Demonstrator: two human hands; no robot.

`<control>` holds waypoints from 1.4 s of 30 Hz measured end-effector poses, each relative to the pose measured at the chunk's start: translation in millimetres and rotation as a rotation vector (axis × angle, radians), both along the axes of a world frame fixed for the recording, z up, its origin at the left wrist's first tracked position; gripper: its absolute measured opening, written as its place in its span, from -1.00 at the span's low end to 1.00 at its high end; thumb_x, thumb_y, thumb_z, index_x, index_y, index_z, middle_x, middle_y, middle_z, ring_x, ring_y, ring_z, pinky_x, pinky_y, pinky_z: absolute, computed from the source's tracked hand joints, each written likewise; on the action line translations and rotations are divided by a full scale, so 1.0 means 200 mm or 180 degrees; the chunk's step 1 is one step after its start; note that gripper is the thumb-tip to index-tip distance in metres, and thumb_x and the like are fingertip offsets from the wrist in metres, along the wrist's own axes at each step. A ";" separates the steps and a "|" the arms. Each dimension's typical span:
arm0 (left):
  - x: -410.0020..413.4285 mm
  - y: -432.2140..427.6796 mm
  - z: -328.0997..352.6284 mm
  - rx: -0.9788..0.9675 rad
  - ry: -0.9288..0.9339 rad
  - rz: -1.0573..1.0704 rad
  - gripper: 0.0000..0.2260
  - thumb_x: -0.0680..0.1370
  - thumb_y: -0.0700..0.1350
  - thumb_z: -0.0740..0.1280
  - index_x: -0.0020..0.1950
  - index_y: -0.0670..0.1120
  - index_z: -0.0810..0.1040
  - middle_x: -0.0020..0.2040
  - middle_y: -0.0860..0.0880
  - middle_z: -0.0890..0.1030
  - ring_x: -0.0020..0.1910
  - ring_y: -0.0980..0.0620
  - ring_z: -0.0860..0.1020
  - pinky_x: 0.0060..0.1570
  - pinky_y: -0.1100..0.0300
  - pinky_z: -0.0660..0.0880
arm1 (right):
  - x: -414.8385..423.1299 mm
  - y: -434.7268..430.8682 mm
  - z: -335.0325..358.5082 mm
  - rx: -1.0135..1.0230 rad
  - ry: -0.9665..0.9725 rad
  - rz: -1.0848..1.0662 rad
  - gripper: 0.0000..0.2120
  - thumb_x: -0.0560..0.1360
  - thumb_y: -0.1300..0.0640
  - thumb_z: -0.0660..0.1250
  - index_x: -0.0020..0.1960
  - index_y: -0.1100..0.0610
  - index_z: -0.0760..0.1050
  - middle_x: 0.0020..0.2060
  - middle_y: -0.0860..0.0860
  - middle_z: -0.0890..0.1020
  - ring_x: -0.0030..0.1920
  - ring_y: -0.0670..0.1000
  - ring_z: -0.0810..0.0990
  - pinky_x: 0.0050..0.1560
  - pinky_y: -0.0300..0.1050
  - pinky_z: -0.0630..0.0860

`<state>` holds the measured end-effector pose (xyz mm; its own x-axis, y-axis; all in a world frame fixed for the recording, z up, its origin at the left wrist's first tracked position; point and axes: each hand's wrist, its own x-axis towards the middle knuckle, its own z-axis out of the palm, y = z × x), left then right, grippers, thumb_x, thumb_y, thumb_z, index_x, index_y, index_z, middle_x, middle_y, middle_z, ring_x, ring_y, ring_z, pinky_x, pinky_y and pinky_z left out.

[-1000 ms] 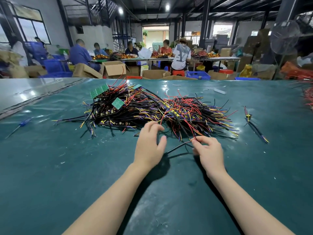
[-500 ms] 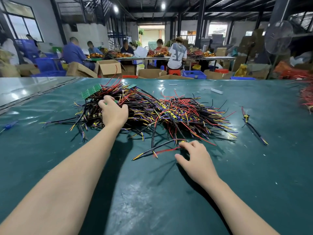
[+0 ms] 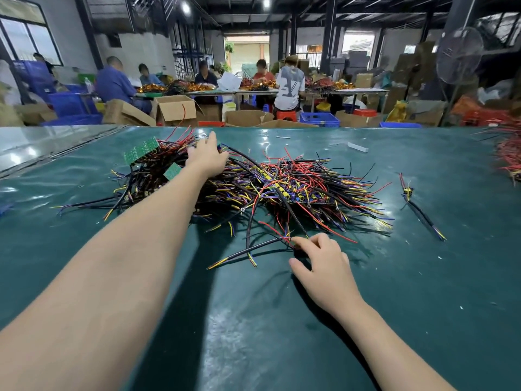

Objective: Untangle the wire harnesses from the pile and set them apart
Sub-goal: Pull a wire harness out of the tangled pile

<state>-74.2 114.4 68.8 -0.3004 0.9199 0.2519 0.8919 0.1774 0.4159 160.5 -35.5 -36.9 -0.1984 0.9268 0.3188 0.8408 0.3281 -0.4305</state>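
A tangled pile of wire harnesses (image 3: 296, 187), black, red, yellow and blue with small green circuit boards (image 3: 141, 150), lies across the middle of the green table mat (image 3: 423, 277). My left hand (image 3: 207, 158) reaches far over the pile's back and rests on its top, fingers spread; what lies under the palm is hidden. My right hand (image 3: 321, 261) sits at the pile's near edge, its fingertips pinching the end of a black-sheathed harness (image 3: 248, 253) that trails to the left on the mat. One separate harness (image 3: 420, 210) lies alone to the right.
Another heap of red wires (image 3: 510, 156) lies at the table's far right edge. A small white strip (image 3: 357, 147) lies behind the pile. Cardboard boxes (image 3: 174, 110), blue crates and seated workers fill the space beyond the table's far edge.
My left hand has moved from the pile's near edge up across it to the far top. My right hand stays on the black harness end at the front.
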 end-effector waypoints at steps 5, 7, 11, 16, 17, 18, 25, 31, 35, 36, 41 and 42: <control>-0.02 -0.01 -0.03 0.0175 -0.0286 0.0295 -0.59 0.54 -0.01 0.27 0.36 -0.02 0.29 0.34 -0.23 0.33 0.29 -0.25 0.34 0.19 -0.01 0.34 | 0.00 0.00 -0.01 -0.0011 -0.0011 0.0010 -0.62 0.52 0.00 0.18 0.33 -0.05 0.37 0.08 -0.04 0.37 0.19 0.00 0.31 0.18 -0.15 0.18; -0.02 -0.02 -0.04 0.0439 -0.0684 0.0443 -0.64 0.53 -0.03 0.30 0.27 -0.09 0.33 0.31 -0.23 0.33 0.23 -0.25 0.40 0.14 0.02 0.35 | 0.00 0.00 0.00 -0.0004 0.0029 0.0012 -0.62 0.52 0.01 0.18 0.34 -0.05 0.36 0.09 -0.04 0.38 0.19 0.00 0.31 0.18 -0.15 0.19; -0.04 -0.05 -0.07 0.1067 -0.1337 0.0733 -0.78 0.52 -0.13 0.34 0.12 -0.16 0.45 0.22 -0.19 0.47 0.17 -0.15 0.46 0.10 0.14 0.35 | 0.00 -0.01 0.01 0.0136 0.0469 0.0061 -0.58 0.49 0.15 0.23 0.35 0.03 0.36 0.12 -0.01 0.41 0.19 0.02 0.35 0.24 -0.07 0.27; 0.09 -0.26 -0.01 0.2089 -0.3724 -0.0292 -0.74 0.53 -0.40 0.19 -0.15 -0.03 0.36 -0.13 -0.07 0.50 -0.35 0.22 0.57 -0.21 0.23 0.57 | 0.00 -0.01 0.01 0.0230 0.0569 0.0074 -0.60 0.44 0.31 0.20 0.25 0.11 0.47 0.19 0.02 0.45 0.22 0.05 0.39 0.25 -0.03 0.30; 0.15 -0.33 0.00 0.2104 -0.4077 -0.0573 -0.73 0.54 -0.42 0.16 -0.14 -0.04 0.37 -0.15 -0.05 0.50 -0.39 0.23 0.56 -0.28 0.27 0.57 | 0.00 -0.01 0.01 0.0284 0.0692 0.0070 -0.61 0.43 0.35 0.19 0.22 0.14 0.49 0.17 0.04 0.48 0.21 0.07 0.40 0.24 -0.04 0.31; 0.21 -0.41 0.00 0.2052 -0.4429 -0.0870 -0.72 0.54 -0.44 0.14 -0.13 -0.06 0.40 -0.16 -0.05 0.53 -0.40 0.21 0.57 -0.31 0.28 0.57 | 0.00 -0.01 0.02 0.0378 0.0893 0.0058 -0.63 0.42 0.38 0.19 0.19 0.18 0.51 0.14 0.06 0.51 0.18 0.07 0.43 0.22 -0.07 0.32; 0.58 -0.81 -0.21 0.0978 -0.5558 -0.2309 -0.82 0.22 -0.27 0.36 -0.20 -0.15 0.57 -0.33 -0.08 0.66 -0.38 0.01 0.64 -0.32 0.22 0.60 | -0.02 -0.06 0.09 -0.0108 0.2760 0.0438 -0.82 0.53 0.31 0.22 -0.09 0.09 0.53 -0.29 -0.09 0.54 -0.30 -0.15 0.46 -0.19 -0.29 0.42; 0.58 -0.87 -0.37 0.0705 -0.4300 -0.1847 -0.75 0.48 -0.48 0.22 -0.01 -0.16 0.45 -0.21 -0.08 0.59 -0.33 0.11 0.59 -0.32 0.32 0.56 | -0.02 -0.07 0.12 -0.0836 0.3915 0.0996 -0.75 0.41 0.44 0.15 -0.11 0.14 0.47 -0.24 0.13 0.59 -0.25 0.08 0.51 -0.29 -0.11 0.41; 0.57 -0.86 -0.40 0.0456 -0.4294 -0.1763 -0.89 0.50 -0.38 0.25 -0.12 -0.20 0.49 -0.29 -0.04 0.61 -0.42 0.18 0.57 -0.35 0.37 0.53 | 0.00 -0.05 0.12 -0.1124 0.3916 0.0873 -0.77 0.54 0.30 0.15 -0.27 0.12 0.39 -0.51 -0.07 0.51 -0.56 -0.12 0.43 -0.53 -0.28 0.37; 0.58 -0.86 -0.41 0.0414 -0.4389 -0.1722 -0.90 0.51 -0.35 0.25 -0.15 -0.18 0.48 -0.33 -0.02 0.60 -0.44 0.16 0.55 -0.36 0.35 0.51 | 0.00 -0.05 0.11 -0.1128 0.3841 0.0832 -0.75 0.56 0.23 0.17 -0.30 0.11 0.36 -0.54 -0.06 0.46 -0.60 -0.13 0.39 -0.58 -0.31 0.32; 0.62 -0.83 -0.44 0.0181 -0.3975 -0.1679 -0.80 0.59 -0.26 0.18 -0.24 -0.12 0.40 -0.48 0.00 0.39 -0.60 0.18 0.30 -0.58 0.37 0.27 | 0.01 -0.04 0.09 -0.1406 0.4004 0.0907 -0.76 0.52 0.13 0.21 -0.30 0.11 0.31 -0.58 0.01 0.46 -0.66 -0.06 0.39 -0.63 -0.37 0.18; 0.63 -0.82 -0.44 0.0212 -0.3841 -0.1595 -0.75 0.59 -0.27 0.16 -0.28 -0.11 0.38 -0.54 0.04 0.37 -0.63 0.19 0.28 -0.60 0.37 0.24 | 0.01 -0.04 0.09 -0.1594 0.4099 0.1036 -0.78 0.54 0.15 0.15 -0.28 0.11 0.30 -0.56 0.05 0.51 -0.63 -0.02 0.46 -0.60 -0.34 0.18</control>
<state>51.0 -50.5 -18.3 0.0018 0.9933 0.1153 -0.0838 -0.1147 0.9899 163.4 -44.3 -18.4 -0.2489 0.9639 0.0945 -0.3045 0.0147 -0.9524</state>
